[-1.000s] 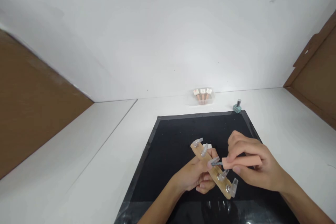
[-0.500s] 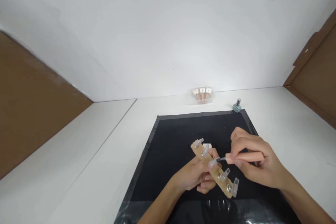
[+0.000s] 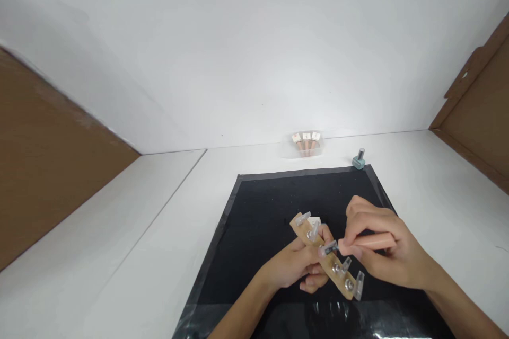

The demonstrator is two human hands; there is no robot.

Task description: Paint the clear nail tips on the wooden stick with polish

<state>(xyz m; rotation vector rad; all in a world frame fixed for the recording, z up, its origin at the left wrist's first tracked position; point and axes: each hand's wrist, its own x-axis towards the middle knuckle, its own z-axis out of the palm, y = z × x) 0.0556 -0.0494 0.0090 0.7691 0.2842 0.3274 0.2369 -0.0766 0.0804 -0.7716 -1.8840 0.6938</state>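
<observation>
My left hand (image 3: 296,267) is closed around a narrow wooden strip (image 3: 326,260) that carries several clear false nail tips on metal studs. It holds the strip slanted above a black mat (image 3: 258,222). My right hand (image 3: 387,251) pinches a peach-coloured brush handle (image 3: 368,242). The handle's dark brush tip touches the middle nail tip (image 3: 330,247) on the strip.
An open teal nail polish bottle (image 3: 359,159) stands at the mat's far right corner. A clear box with three peach-capped bottles (image 3: 306,144) sits by the white back wall. Brown board panels stand at the far left and right of the white table.
The brush drew back along the middle nail tip to the right and then pushed in again toward the strip. The strip dipped slightly; both hands stayed in place.
</observation>
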